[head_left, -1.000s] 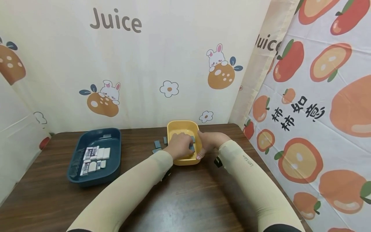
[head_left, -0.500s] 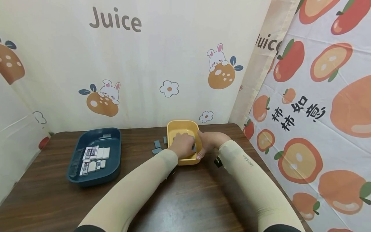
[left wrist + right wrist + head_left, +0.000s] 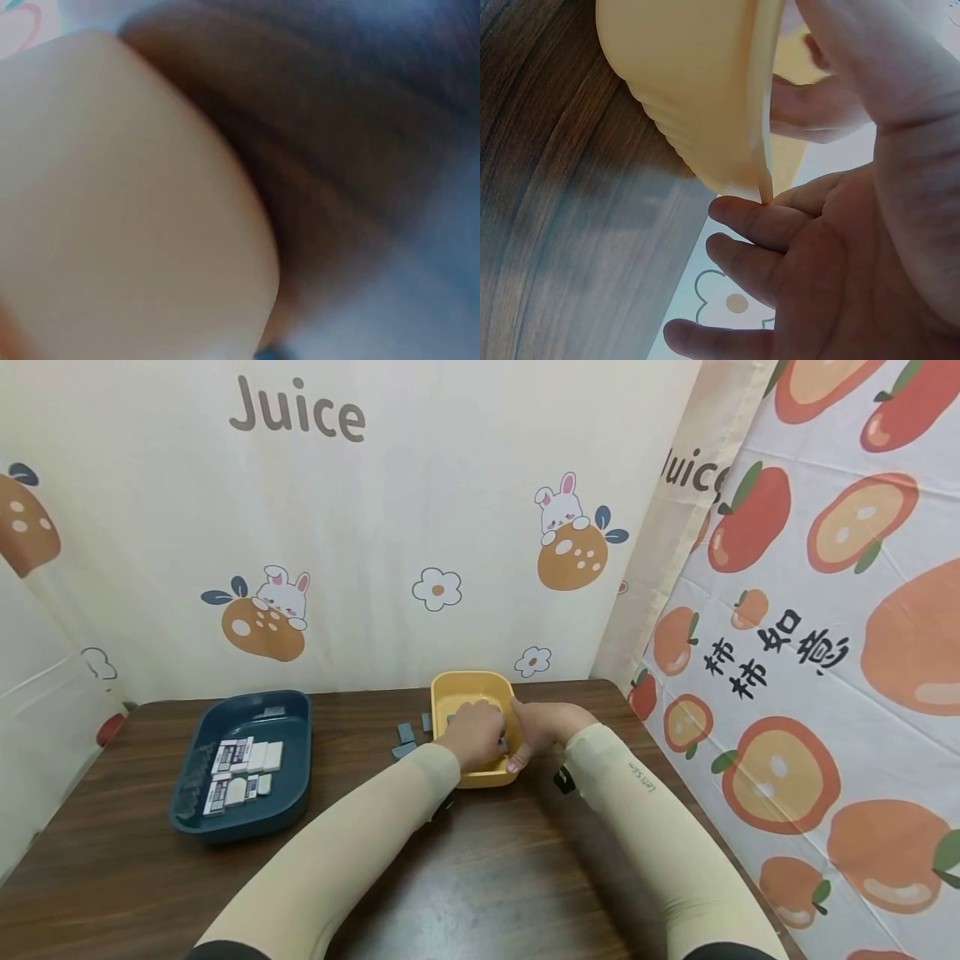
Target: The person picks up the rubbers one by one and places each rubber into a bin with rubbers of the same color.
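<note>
My left hand (image 3: pixel 477 733) reaches down into a yellow bin (image 3: pixel 474 677), knuckles up. Its fingertips are mostly hidden, so whether they pinch anything is unclear. Bits of small blue-grey pieces show around that hand inside the bin. At the bin's right side, my right hand (image 3: pixel 542 727) holds the rim. In the right wrist view, the fingers of the right hand (image 3: pixel 832 255) meet the edge of the yellow bin (image 3: pixel 690 82), while other fingers spread free. A sleeve fills much of the left wrist view, which is blurred.
Several blue-grey pieces (image 3: pixel 406 732) lie on the brown wooden table (image 3: pixel 480 868) left of the bin. Farther left stands a dark blue tray (image 3: pixel 302 760) holding several white blocks (image 3: pixel 266 756), some with printed labels. A patterned curtain (image 3: pixel 360 527) hangs behind the table.
My left hand has shifted slightly right and stayed down inside the yellow bin. The right hand keeps its place at the rim.
</note>
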Action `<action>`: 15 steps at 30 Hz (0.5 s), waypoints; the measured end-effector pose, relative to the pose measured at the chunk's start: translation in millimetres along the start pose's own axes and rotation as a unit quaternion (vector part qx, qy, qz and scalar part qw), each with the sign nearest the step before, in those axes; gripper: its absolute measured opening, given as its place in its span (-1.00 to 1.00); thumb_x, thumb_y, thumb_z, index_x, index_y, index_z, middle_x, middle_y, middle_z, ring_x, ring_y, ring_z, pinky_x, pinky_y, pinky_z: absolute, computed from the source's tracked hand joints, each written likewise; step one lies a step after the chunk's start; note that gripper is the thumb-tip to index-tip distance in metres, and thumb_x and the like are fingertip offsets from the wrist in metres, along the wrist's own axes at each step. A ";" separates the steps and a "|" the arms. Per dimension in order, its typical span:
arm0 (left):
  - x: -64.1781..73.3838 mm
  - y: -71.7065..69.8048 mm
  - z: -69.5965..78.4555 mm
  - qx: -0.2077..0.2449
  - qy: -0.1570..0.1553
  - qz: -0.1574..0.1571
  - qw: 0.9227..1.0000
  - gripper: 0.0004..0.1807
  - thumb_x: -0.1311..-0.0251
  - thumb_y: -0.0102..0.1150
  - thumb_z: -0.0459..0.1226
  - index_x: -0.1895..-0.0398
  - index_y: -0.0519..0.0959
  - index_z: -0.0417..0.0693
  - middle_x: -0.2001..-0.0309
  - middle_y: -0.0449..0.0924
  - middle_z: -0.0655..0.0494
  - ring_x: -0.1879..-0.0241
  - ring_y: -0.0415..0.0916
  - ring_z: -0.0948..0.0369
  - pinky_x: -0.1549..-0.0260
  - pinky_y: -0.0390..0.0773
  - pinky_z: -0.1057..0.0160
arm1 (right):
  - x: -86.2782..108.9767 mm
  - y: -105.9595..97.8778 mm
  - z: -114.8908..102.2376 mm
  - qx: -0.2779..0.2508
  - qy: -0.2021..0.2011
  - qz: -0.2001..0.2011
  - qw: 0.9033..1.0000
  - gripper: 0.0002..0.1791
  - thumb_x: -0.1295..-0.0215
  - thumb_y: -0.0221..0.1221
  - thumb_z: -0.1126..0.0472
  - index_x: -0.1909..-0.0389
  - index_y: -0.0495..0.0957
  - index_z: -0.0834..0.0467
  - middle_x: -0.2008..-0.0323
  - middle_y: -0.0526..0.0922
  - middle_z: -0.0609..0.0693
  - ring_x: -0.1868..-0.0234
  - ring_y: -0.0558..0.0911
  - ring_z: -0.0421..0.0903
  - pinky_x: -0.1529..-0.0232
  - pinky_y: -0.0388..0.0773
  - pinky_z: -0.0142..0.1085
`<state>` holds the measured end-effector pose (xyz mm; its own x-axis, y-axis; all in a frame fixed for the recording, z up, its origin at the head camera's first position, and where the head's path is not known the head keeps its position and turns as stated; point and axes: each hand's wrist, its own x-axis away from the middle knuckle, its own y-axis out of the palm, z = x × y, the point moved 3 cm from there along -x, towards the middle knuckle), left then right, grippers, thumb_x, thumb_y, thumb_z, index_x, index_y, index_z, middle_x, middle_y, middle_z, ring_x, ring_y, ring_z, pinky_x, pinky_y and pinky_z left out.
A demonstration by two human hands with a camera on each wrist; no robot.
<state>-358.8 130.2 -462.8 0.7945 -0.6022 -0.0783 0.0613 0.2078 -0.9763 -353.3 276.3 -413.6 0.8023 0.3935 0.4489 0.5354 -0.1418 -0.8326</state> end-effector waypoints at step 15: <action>36.4 -65.5 -82.7 -0.001 -0.056 0.057 0.997 -0.70 -0.59 0.36 -0.10 -0.09 0.87 -0.11 -0.02 0.77 0.00 -0.10 0.69 -0.02 -0.18 0.74 -0.05 | 3.0 -3.7 -2.4 -0.030 0.072 -0.013 0.997 0.93 0.34 0.85 -0.35 -0.90 -0.25 0.15 -0.82 0.20 0.21 -0.81 0.24 0.25 -0.82 0.15 0.24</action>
<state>-383.9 30.9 -418.4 0.8583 -0.4857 -0.1658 -0.0345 0.2677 -0.9629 -352.2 275.9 -408.3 0.8148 0.2646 0.5159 0.5683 -0.1880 -0.8010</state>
